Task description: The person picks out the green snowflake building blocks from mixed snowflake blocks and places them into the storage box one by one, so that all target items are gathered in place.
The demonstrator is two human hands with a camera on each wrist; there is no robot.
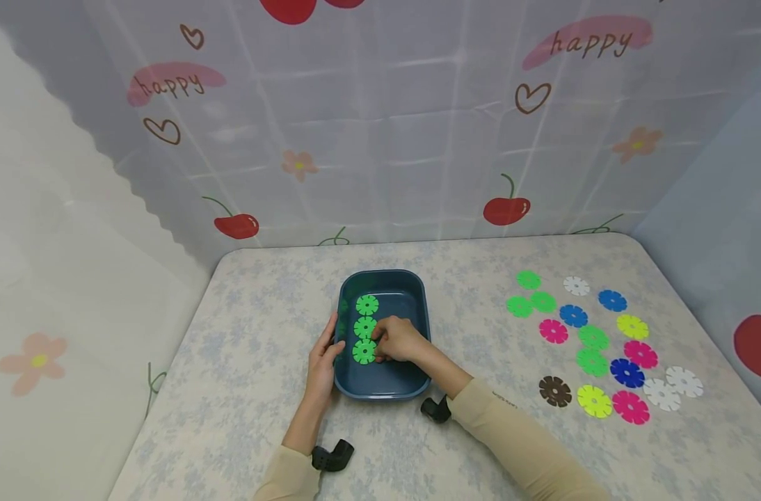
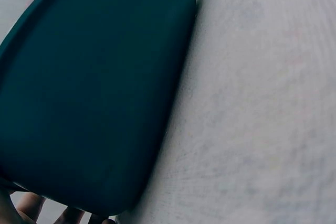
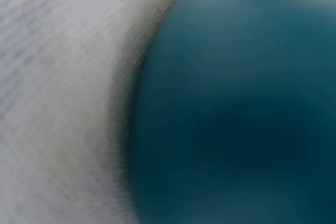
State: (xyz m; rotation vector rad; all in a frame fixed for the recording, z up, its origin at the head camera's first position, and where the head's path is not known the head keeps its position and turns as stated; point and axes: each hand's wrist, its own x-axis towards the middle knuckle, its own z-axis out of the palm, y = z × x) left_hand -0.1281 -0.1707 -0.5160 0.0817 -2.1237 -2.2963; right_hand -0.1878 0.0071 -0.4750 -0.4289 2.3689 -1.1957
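Observation:
A dark blue rectangular tray point(image 1: 383, 390) stands on the table, with three green notched plastic discs point(image 1: 366, 305) in a column inside it. My left hand point(image 1: 321, 365) grips the tray's left wall, thumb over the rim and fingers along the outside. In the left wrist view, fingertips point(image 2: 31, 205) show past the tray's far edge. Reaching in over the right rim, my right hand point(image 1: 398, 339) has its fingers bent and pinches the right edge of the nearest green disc point(image 1: 364, 351). Only the blurred tray wall point(image 3: 236, 77) fills most of the right wrist view.
Many loose notched discs lie on the table at the right, among them green point(image 1: 529, 280), pink point(image 1: 631, 406), yellow point(image 1: 595, 401), blue point(image 1: 627, 373), white point(image 1: 577, 286) and brown discs point(image 1: 555, 391). A printed curtain point(image 1: 380, 139) hangs behind the table.

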